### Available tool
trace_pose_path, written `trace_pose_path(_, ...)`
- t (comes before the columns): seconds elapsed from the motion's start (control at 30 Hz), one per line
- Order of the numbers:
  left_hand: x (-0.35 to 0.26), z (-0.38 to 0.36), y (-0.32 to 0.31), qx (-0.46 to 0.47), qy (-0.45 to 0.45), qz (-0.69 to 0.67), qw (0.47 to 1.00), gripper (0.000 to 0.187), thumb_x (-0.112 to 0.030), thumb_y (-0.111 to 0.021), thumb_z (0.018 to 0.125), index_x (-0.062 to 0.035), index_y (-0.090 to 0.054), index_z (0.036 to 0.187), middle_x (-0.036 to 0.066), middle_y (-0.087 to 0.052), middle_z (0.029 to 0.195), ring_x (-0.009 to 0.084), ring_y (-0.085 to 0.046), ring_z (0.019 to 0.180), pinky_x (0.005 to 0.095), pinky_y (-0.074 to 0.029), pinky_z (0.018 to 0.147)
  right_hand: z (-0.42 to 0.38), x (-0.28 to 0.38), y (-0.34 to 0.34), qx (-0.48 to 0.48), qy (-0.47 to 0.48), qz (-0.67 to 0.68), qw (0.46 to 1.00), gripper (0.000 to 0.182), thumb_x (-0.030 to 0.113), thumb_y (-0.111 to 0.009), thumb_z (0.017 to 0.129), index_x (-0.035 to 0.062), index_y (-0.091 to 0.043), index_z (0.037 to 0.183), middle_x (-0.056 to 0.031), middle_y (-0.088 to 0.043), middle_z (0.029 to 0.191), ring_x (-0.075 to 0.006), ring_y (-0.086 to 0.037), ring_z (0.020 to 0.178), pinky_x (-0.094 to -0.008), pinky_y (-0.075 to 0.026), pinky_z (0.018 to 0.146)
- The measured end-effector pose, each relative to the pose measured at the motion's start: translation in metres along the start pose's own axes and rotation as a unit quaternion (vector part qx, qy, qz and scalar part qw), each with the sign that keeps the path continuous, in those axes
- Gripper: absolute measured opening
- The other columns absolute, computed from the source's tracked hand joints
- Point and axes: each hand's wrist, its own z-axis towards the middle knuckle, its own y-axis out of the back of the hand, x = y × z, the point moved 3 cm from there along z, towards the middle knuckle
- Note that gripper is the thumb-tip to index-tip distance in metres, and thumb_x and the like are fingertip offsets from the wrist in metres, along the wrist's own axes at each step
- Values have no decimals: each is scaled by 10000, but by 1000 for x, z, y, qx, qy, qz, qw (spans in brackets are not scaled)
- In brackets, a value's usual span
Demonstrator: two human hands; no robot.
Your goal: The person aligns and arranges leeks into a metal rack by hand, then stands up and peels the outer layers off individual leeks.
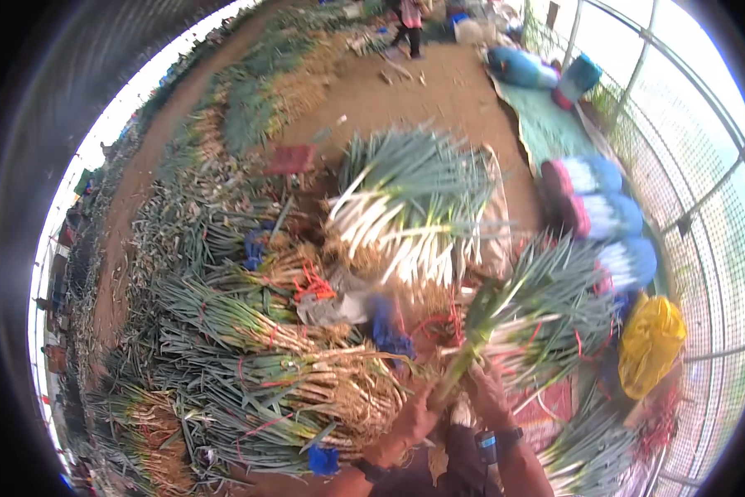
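In front of me, a long green onion slants up to the right, its lower stalk between my two hands. My left hand is closed around the lower end. My right hand grips the stalk from the other side; motion blur softens its fingers. Just beyond the right hand lies a heap of green onions with red ties around some bunches. Left of my left hand are tied bunches of unpeeled green onions, brown roots toward me. Ahead, a large pile of cleaned green onions shows white stems.
Red string and a blue plastic piece lie ahead of my hands. To the right stand a yellow bag and several wrapped bundles along the mesh wall. A red stool and another person are farther off.
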Motion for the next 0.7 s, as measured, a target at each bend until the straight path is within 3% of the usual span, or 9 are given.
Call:
trace_pose_path(0.17, -19, -16, -27, -139, -52, -75, 986, 432, -203, -668, 959, -64, -536, 1346, 256, -680, 1122, 403, -691, 976, 478, -548, 687, -17, 18, -3, -27, -48, 48, 997, 212, 235, -677, 986, 33, -630, 1029, -71, -656, 849, -187, -640, 716, -335, -526, 603)
trace_pose_path(0.37, -15, -4, -33, -18, -159, 111, 981, 328, -94, -598, 916, -96, -652, 1240, 122, -652, 864, 352, -652, 779, 477, -499, 648, -45, 31, -4, 42, 177, -190, 965, 353, 1, -661, 907, 33, -623, 1257, -96, -689, 858, -238, -681, 728, -347, -540, 618)
trace_pose_path(0.47, 15, 11, -26, 6, -75, 192, 979, 251, -191, -552, 979, -106, -696, 1166, 104, -695, 937, 285, -675, 824, 428, -519, 686, -62, 64, -17, 124, 270, -317, 901, 274, 106, -656, 941, 47, -634, 1207, -37, -661, 886, -159, -636, 776, -322, -511, 672)
trace_pose_path(0.5, 25, 14, -23, 9, -21, 229, 973, 254, -240, -534, 1010, -108, -716, 1130, 97, -715, 970, 255, -686, 847, 401, -528, 699, -53, 57, -16, 127, 182, -226, 948, 269, 136, -655, 946, 55, -637, 1202, -26, -653, 900, -145, -623, 793, -314, -502, 690)
trace_pose_path(0.57, 37, 1, -22, -48, 81, 147, 985, 314, -333, -532, 1036, -97, -737, 1069, 66, -723, 974, 204, -686, 852, 360, -536, 712, -47, 57, -14, 127, 92, -126, 980, 282, 124, -653, 939, 57, -632, 1212, -32, -660, 971, -137, -625, 852, -309, -515, 734)
trace_pose_path(0.6, 22, -9, -16, -85, 139, -150, 975, 347, -377, -553, 1028, -80, -730, 1055, 46, -706, 952, 186, -673, 834, 345, -537, 715, -45, 64, -14, 123, 39, -75, 989, 289, 118, -652, 936, 58, -630, 1218, -35, -664, 1007, -133, -627, 882, -306, -521, 756)
trace_pose_path(0.63, 7, -20, -10, -158, 174, -430, 872, 388, -421, -573, 1020, -63, -723, 1041, 26, -689, 931, 168, -660, 815, 330, -538, 717, -46, 72, -12, 117, -8, -40, 992, 297, 112, -651, 932, 59, -627, 1223, -37, -667, 1042, -129, -628, 912, -303, -528, 778)
trace_pose_path(0.67, -52, -31, 0, -178, 129, -474, 853, 393, -454, -572, 1020, -87, -711, 1038, 29, -685, 943, 163, -652, 801, 313, -533, 715, -43, 79, -11, 121, -24, -60, 990, 304, 106, -650, 929, 59, -625, 1229, -40, -671, 1078, -125, -629, 941, -300, -534, 800)
trace_pose_path(0.7, -83, -35, 3, -184, 100, -548, 810, 320, -389, -576, 1015, -95, -701, 1040, 22, -689, 934, 149, -637, 731, 329, -518, 641, -37, 80, -3, 190, 145, -338, 910, 370, 95, -653, 903, 45, -609, 1267, -78, -666, 1094, -180, -632, 949, -331, -538, 807)
